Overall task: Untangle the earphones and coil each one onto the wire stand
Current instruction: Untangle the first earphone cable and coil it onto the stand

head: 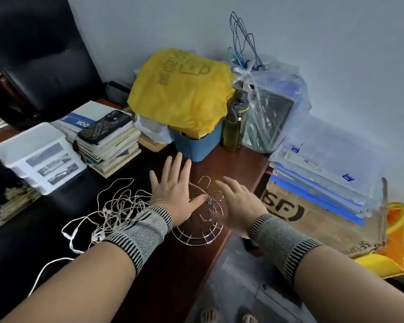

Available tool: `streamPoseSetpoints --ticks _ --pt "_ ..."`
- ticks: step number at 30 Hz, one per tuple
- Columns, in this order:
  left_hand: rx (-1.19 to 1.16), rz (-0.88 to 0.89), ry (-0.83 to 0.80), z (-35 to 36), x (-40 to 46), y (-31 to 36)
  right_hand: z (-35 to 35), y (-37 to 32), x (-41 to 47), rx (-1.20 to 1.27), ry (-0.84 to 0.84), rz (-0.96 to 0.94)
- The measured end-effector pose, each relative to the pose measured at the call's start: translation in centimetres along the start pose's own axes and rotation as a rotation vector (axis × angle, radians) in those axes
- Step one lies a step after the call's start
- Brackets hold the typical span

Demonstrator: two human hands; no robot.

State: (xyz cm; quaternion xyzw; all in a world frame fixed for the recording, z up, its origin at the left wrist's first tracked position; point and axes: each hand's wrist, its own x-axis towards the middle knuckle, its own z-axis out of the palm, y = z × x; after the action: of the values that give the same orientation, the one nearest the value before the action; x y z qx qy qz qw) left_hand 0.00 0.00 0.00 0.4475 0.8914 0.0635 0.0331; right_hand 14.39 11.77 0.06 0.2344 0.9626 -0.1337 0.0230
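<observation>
A tangle of white earphones (117, 210) lies on the dark desk top, left of my hands, with one cord trailing toward the front edge. The silver wire stand (203, 234) sits on the brown desk corner between my hands, its hooks poking up. My left hand (173, 192) hovers flat over the stand's left side, fingers spread, holding nothing. My right hand (238, 203) is just right of the stand, fingers apart and empty; it looks blurred. Both wrists wear grey knitted bands.
A stack of books with a phone (104, 127) on top and a white plastic box (37, 155) stand at the left. Behind the stand are a blue bin (196, 145) under a yellow bag and a green bottle (234, 127). A cardboard box (317, 220) with folders sits right.
</observation>
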Motion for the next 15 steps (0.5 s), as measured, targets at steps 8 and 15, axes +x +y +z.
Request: streamPoseSetpoints --ticks 8,15 --pt "-0.209 0.061 -0.088 2.3 -1.5 -2.8 2.3 -1.3 1.6 0.071 -0.116 0.045" --pt "-0.242 0.074 -0.115 2.0 0.9 -0.9 1.8 0.7 3.2 0.054 -0.117 0.124"
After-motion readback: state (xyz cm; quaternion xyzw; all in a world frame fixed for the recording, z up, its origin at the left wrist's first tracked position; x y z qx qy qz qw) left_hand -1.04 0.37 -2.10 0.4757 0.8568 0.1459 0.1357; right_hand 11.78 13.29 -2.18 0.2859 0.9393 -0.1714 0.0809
